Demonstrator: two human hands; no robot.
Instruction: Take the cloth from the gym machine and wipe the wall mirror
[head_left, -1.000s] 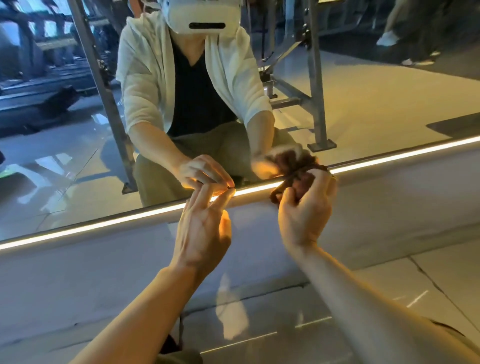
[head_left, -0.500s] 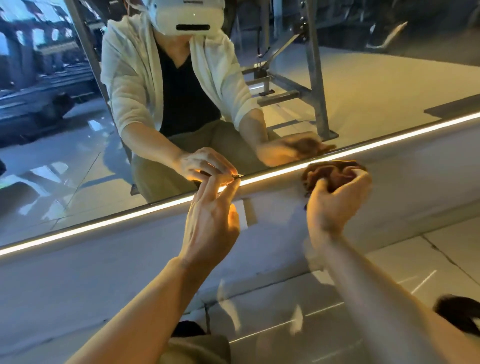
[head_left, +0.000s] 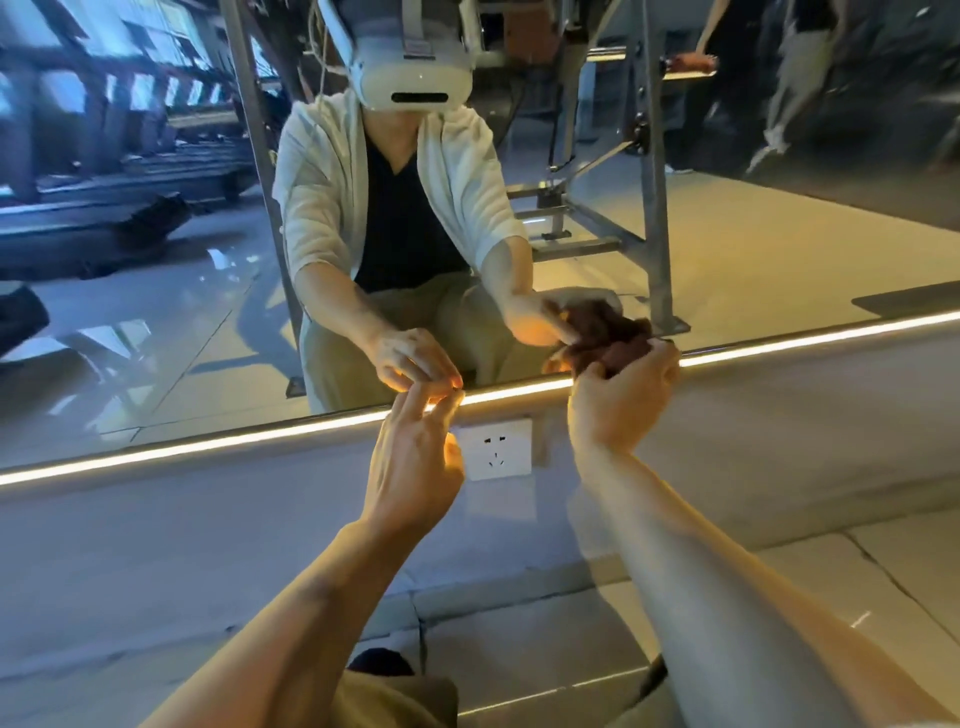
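- While the right hand (head_left: 621, 402) is raised at the foot of the wall mirror (head_left: 779, 249), its grip is curled round one bunched brown cloth (head_left: 615, 345), fingers and thumb wrapped over the wad.
- Cloth: one, crumpled into a ball, pressed at or just against the glass right above the lit lower edge; whether it truly touches the glass cannot be told.
- Left hand (head_left: 415, 462): grip narrow, fingers nearly straight and pointed up, fingertips (head_left: 447, 408) meeting their own reflection at the mirror's bottom edge. It holds nothing.
- Hands counted: two, both bare, forearms reaching in from below; left and right apart, with a wall socket (head_left: 496, 449) showing between them.
- Wall socket: one white plate, set in the grey wall band below the mirror.
- Light strip (head_left: 208, 444): one, glowing, running slantwise along the mirror's lower edge across the whole view.
- Mirror: one large pane, showing a crouching person in a white headset (head_left: 410, 73), pale overshirt and dark top, with both hands mirrored.
- Reflected further back: metal frame uprights of a gym machine (head_left: 652, 208), glossy floor, blurred figures at upper right.
- Floor (head_left: 883, 571): pale tiles with dark joints near the right forearm.
- Containers: none seen in view; the only thing held is the cloth in the right hand.
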